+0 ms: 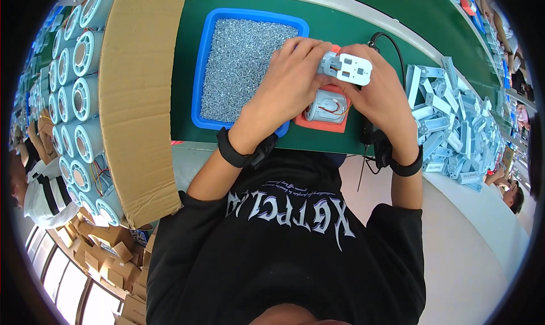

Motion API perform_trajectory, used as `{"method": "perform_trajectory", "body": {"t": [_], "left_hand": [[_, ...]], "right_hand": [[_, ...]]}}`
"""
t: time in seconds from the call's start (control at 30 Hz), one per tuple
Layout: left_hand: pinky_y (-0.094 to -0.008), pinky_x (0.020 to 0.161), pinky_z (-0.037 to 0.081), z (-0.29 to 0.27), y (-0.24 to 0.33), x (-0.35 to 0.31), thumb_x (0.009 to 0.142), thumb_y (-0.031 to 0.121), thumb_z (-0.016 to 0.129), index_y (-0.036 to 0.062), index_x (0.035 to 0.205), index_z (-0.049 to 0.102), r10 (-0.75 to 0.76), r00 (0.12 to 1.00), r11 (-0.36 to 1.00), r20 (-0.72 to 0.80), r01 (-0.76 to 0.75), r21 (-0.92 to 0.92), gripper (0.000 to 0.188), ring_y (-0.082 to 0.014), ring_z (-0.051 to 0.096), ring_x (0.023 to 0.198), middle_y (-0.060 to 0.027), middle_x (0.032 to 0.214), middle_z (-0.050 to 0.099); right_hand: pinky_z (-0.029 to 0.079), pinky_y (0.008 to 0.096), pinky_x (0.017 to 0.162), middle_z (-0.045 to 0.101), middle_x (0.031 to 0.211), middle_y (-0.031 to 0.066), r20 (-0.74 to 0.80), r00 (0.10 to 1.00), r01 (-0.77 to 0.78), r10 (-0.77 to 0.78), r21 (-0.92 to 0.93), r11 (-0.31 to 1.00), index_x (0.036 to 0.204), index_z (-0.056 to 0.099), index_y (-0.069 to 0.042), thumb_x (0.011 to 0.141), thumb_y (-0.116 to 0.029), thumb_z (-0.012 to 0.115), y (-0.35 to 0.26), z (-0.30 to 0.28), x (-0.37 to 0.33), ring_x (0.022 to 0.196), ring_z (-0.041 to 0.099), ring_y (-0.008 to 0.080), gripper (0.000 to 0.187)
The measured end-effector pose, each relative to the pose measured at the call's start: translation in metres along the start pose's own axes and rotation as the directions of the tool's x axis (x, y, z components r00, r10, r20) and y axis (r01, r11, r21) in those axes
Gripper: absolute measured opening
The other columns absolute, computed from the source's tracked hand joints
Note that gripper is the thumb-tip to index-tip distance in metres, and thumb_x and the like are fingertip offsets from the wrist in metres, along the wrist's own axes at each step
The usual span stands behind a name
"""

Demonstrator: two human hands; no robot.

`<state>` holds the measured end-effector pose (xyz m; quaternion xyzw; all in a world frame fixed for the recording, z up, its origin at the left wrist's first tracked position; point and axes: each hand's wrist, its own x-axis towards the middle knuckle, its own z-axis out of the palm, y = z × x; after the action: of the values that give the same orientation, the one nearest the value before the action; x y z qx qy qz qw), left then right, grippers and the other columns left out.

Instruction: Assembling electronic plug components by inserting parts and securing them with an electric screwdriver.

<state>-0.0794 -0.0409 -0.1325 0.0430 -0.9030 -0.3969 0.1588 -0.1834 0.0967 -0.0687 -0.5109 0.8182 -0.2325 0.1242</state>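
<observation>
My left hand (pixel 292 81) and my right hand (pixel 383 89) come together over the green bench, fingers closed around a pale plastic bracket (pixel 356 69). Its flat white end has several rectangular cut-outs and faces up; the fingers hide part of its light-blue body. Just beneath lies a light-blue round housing (pixel 326 107) with thin red and yellowish wires across its middle. This housing sits in an orange-red block (pixel 336 127), partly covered by my hands. Whether the bracket touches the housing, I cannot tell.
Left of my hands stands a blue tray (pixel 198 92) of small metal screws. A cardboard sheet (pixel 139 109) borders stacked light-blue cylinders (pixel 85 101) farther left. Light-blue plastic parts (pixel 448 120) are heaped at right. A black cable (pixel 397 41) loops behind my right hand. Other people work nearby.
</observation>
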Motion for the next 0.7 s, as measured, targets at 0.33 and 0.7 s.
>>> {"method": "perform_trajectory", "body": {"t": [0.33, 0.7], "left_hand": [[-0.0414, 0.092, 0.038, -0.002, 0.000, 0.001, 0.075, 0.012, 0.067, 0.0011, 0.117, 0.053, 0.001, 1.000, 0.999, 0.005, -0.001, -0.048, 0.046, -0.0302, 0.045, 0.112, -0.0114, 0.116, 0.053], [-0.0414, 0.094, 0.038, -0.002, -0.002, -0.003, 0.076, 0.013, 0.066, 0.0001, 0.118, 0.052, 0.019, 1.000, 1.000, 0.005, -0.019, -0.010, 0.046, -0.0301, 0.046, 0.111, -0.0127, 0.115, 0.053]], "right_hand": [[0.047, 0.0362, 0.071, 0.057, 0.093, 0.0139, 0.043, 0.999, 0.025, -0.022, -0.050, 0.998, 0.101, 0.056, -0.001, 0.076, -0.009, 0.068, 0.001, -0.006, 0.007, 0.084, 0.057, 0.0330, 0.029], [0.047, 0.0348, 0.066, 0.059, 0.085, 0.0124, 0.015, 0.999, 0.036, -0.035, -0.122, 0.992, 0.101, 0.057, -0.004, 0.073, -0.009, 0.071, -0.002, 0.004, 0.009, 0.075, 0.057, 0.0309, 0.032]]}}
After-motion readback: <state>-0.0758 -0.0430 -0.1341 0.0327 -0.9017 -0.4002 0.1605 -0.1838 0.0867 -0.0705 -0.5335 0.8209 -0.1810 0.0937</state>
